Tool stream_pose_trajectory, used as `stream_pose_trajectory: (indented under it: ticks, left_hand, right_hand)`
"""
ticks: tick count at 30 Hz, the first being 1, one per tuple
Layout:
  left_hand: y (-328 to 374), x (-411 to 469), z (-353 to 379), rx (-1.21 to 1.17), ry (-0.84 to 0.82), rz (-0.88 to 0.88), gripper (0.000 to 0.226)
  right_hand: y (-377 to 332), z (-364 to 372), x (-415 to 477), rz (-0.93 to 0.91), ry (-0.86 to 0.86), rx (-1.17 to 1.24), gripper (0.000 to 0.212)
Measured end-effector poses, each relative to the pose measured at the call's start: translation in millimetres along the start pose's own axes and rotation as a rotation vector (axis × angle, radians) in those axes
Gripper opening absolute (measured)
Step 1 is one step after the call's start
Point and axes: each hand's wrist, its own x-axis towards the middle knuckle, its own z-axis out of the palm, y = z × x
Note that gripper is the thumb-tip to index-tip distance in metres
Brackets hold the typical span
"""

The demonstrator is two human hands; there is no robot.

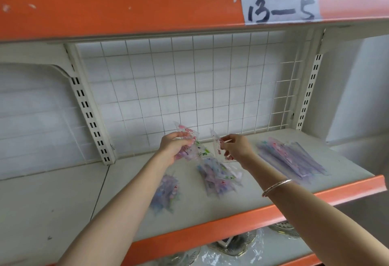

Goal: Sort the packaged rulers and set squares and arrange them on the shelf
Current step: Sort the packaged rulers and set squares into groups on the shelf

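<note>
The cream metal shelf board (130, 183) with its orange front lip carries everything, backed by a white wire grid panel (189, 89). High above the grips runs another orange shelf lip bearing a handwritten paper label (280, 7).

Well to the right of the right grip lies a fanned pile of long rulers (292, 158) in clear, purple-tinted sleeves. Directly below both grips sits a heap of triangular set squares (219, 179) in printed clear bags. A smaller heap (166, 192) of the same kind lies below the left grip, beside the forearm.

The left hand (174, 148) is off the board, its fingers curled round a small bunch of bagged set squares (189, 137). Just beside it, the right hand (235, 147) pinches one more bagged set square (216, 145) by its edge between thumb and fingertips. Whether it is joining the bunch or leaving it I cannot tell. A thin silver bangle (275, 188) circles the right forearm.

These packets look very light — thin stiff plastic inside, slick film outside — so a bunch will likely fan and slide unless squeezed flat across its faces. A single one is best pinched at a corner or along an edge; the film crinkles, and the sharp points could poke through.
</note>
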Motion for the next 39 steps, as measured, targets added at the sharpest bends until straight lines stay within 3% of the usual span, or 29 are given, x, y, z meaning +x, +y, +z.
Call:
stream_pose_trajectory:
  ticks: [7, 10, 22, 25, 28, 31, 34, 39]
  left_hand:
    - [-2, -10, -30, 0.032, -0.025, -0.033, 0.027]
    - [-5, -12, -33, 0.033, -0.036, -0.044, 0.027]
    - [-9, -18, -7, 0.080, -0.180, -0.065, 0.025]
    - [-8, -21, 1, 0.078, -0.223, -0.054, 0.024]
    - [-7, -24, 9, 0.086, -0.260, -0.032, 0.026]
    - [-10, -24, 18, 0.126, -0.284, -0.009, 0.032]
    - [-13, -24, 25, 0.156, -0.284, 0.007, 0.032]
    - [-14, -21, 24, 0.092, -0.274, -0.002, 0.024]
  right_hand:
    - [0, 23, -9, -0.078, -0.046, -0.371, 0.018]
    - [1, 19, -11, -0.112, 0.041, -0.528, 0.022]
    - [28, -4, -12, 0.058, 0.006, -0.619, 0.027]
    - [24, -6, -14, 0.045, 0.031, -0.530, 0.028]
    - [10, -7, -20, 0.020, 0.042, -0.233, 0.029]
    - [-8, -8, -31, 0.003, -0.086, 0.074, 0.019]
    - [-16, -6, -37, 0.025, -0.162, 0.175, 0.005]
    - [-12, -13, -31, 0.171, -0.048, 0.420, 0.012]
